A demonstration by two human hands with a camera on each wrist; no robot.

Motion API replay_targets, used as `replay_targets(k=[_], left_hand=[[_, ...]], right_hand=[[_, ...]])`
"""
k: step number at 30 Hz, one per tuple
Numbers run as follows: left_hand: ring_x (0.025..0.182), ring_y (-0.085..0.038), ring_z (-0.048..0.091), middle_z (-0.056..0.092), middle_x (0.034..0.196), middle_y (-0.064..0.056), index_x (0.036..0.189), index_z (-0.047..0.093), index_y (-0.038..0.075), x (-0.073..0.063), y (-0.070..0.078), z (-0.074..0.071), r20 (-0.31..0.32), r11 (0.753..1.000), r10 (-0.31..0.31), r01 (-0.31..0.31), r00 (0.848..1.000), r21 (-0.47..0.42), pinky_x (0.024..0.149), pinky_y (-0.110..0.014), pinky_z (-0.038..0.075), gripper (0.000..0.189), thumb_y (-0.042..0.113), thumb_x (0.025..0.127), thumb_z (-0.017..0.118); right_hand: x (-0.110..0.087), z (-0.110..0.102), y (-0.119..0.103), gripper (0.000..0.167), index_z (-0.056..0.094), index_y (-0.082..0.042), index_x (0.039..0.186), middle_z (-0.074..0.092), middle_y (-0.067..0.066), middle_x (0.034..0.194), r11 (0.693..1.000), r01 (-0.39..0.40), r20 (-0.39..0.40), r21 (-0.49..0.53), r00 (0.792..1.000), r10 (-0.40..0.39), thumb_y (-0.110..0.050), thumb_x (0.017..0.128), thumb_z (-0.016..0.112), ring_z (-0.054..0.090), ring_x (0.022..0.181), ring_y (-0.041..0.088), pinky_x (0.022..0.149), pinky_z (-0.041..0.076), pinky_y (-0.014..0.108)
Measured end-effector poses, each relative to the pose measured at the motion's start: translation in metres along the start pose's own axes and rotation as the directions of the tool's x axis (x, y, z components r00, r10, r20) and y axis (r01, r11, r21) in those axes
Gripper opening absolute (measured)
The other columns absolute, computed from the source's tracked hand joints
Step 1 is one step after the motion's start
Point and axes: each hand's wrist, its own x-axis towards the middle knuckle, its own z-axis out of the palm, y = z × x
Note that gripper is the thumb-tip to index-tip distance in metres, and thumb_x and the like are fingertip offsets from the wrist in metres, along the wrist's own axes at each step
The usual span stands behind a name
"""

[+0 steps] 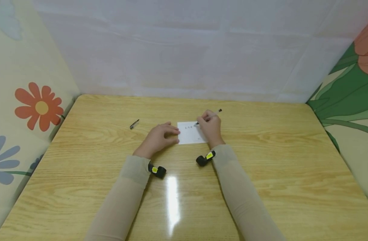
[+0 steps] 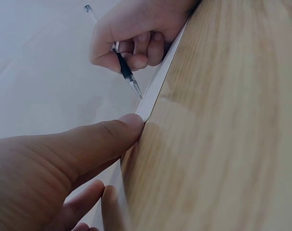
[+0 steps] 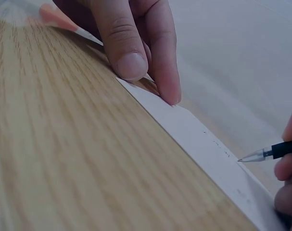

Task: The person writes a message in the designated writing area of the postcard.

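Note:
A small white sheet of paper point(image 1: 188, 136) lies on the wooden table, with a short row of handwritten marks near its top and a fainter mark low on its right. My right hand point(image 1: 211, 129) pinches a pen point(image 2: 125, 67) with a black grip and clear tip. In the right wrist view the pen's tip is right at the paper, just past the written row. My left hand point(image 1: 159, 138) lies at the paper's left edge, its thumb and fingertips pressing that edge, with the fingers extended. Part of the paper is hidden under my right hand.
A pen cap point(image 1: 134, 124) with a black clip lies on the table point(image 1: 277, 160) to the left of my left hand. Behind the table's far edge hangs a white cloth point(image 1: 184, 50). Panels with painted flowers point(image 1: 41, 107) stand on both sides.

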Motion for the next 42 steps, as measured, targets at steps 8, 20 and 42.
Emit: replay_targets(k=[8,20,42], left_hand=[[0.151,-0.029,0.029,0.06,0.143,-0.008,0.124,0.072,0.009,-0.0012,0.0014,-0.0004,0.003,1.0,-0.014,0.014,1.0,-0.004,0.125,-0.053,0.017,0.034,0.018,0.092,0.077],[0.151,-0.03,0.029,0.06,0.142,-0.008,0.124,0.072,0.009,-0.0013,0.0013,-0.0005,0.003,1.0,-0.012,0.012,1.0,0.003,0.125,-0.053,0.015,0.034,0.018,0.092,0.077],[0.151,-0.03,0.029,0.061,0.142,-0.008,0.124,0.072,0.009,-0.001,0.0025,-0.0007,0.001,1.0,-0.007,0.007,1.0,-0.006,0.125,-0.053,0.016,0.033,0.018,0.092,0.077]], right_hand=[[0.0003,0.0006,-0.0001,0.023,0.051,-0.009,0.066,0.053,0.001,0.057,1.0,0.01,-0.001,-0.026,1.0,-0.01,-0.005,0.085,0.063,0.05,0.054,0.013,0.048,0.04,0.022],[-0.0001,0.0002,-0.0031,0.024,0.049,-0.009,0.064,0.05,0.0,0.056,1.0,0.012,0.003,-0.012,1.0,-0.012,-0.003,0.082,0.062,0.047,0.054,0.012,0.048,0.036,0.021],[0.0,-0.0005,-0.0024,0.022,0.05,-0.01,0.066,0.049,-0.001,0.056,1.0,-0.005,-0.023,-0.008,1.0,0.005,-0.005,0.084,0.061,0.046,0.053,0.012,0.048,0.036,0.021]])
